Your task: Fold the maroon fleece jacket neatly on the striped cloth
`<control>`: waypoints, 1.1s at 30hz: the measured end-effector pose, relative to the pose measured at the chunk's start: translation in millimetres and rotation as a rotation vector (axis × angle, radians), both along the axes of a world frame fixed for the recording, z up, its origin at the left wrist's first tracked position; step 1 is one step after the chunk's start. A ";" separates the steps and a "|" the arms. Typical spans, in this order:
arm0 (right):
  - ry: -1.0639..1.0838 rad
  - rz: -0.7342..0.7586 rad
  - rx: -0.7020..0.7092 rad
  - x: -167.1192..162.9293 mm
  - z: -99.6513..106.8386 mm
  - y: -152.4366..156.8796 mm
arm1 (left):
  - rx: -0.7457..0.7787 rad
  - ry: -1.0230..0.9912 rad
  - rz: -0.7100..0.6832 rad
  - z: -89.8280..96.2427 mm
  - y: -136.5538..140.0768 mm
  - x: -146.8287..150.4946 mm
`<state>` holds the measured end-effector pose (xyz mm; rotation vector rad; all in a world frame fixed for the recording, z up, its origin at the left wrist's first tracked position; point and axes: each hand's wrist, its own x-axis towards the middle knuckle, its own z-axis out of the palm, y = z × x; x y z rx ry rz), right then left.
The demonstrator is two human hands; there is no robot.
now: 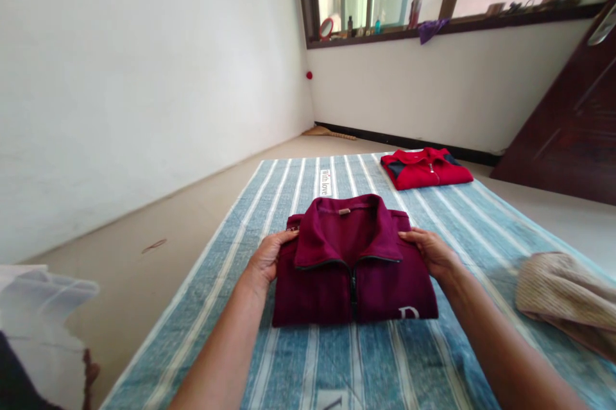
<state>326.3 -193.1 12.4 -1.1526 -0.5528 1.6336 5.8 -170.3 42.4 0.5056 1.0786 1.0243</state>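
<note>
A folded maroon zip-collar jacket (353,262) lies in the middle of a blue striped sheet (308,358) spread on the floor. My left hand (267,256) grips its left edge near the shoulder. On the opposite side, my right hand (433,251) holds the right edge beside the collar. The collar faces away from me and the zip runs down the front. White lettering shows at the lower right corner of the fold.
A folded red jacket (426,167) rests at the sheet's far right corner. A beige knitted garment (568,298) lies at the right edge. A white bag (43,320) sits at the near left. A dark door (572,115) leans at right; bottles line the windowsill (385,28).
</note>
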 end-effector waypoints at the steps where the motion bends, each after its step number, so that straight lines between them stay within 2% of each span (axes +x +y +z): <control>1: -0.001 -0.002 0.005 0.2 3.3 8.8 | -0.006 -0.012 -0.002 1.7 4.5 1.2; 6: -0.032 0.001 0.013 -4.3 6.8 54.3 | -0.015 -0.024 0.007 -0.9 33.8 5.0; 11: -0.097 0.016 -0.029 -8.4 -12.8 78.4 | -0.069 0.017 0.018 -18.3 62.5 6.6; 17: -0.134 0.044 -0.035 -3.0 -25.4 82.1 | -0.002 0.077 0.067 -34.9 74.9 -1.2; 23: -0.138 0.062 -0.032 -1.4 -27.9 82.6 | 0.059 0.128 0.105 -33.7 71.4 -1.3; 33: -0.168 0.065 -0.005 -4.3 -26.4 78.8 | 0.092 0.130 0.075 -40.0 70.8 -4.6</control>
